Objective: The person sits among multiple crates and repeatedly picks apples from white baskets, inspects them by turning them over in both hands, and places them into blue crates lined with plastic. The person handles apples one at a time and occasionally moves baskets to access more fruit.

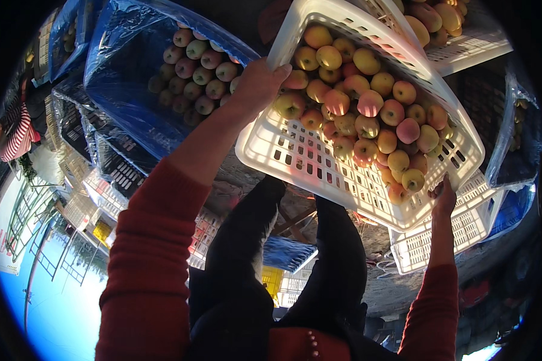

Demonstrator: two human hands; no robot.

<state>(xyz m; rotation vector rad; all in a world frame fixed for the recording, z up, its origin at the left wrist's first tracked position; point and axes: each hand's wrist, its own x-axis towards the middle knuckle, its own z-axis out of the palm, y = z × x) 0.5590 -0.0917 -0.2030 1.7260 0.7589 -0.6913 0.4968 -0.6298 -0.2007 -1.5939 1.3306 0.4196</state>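
Note:
A white plastic crate (pixel 293 153) with slotted walls is tilted in front of me, several yellow-red apples (pixel 366 108) heaped against its far side and right end. My left hand (pixel 262 83) grips the crate's left end, thumb over the rim. At the lower right corner, my right hand (pixel 444 196) holds the other end, its fingers partly hidden by the crate wall. Left of the crate stands a bin lined with blue plastic film (pixel 117 81), where pinkish apples (pixel 203 67) sit in rows, partly behind my left forearm.
Another white crate (pixel 474 49) holding apples is at the upper right. Below the held crate, a white crate (pixel 420 248) rests on the ground. Film-lined dark crates (pixel 117 153) stand at left, and another film-lined crate (pixel 510 135) at right. A person's striped sleeve (pixel 18 133) shows far left.

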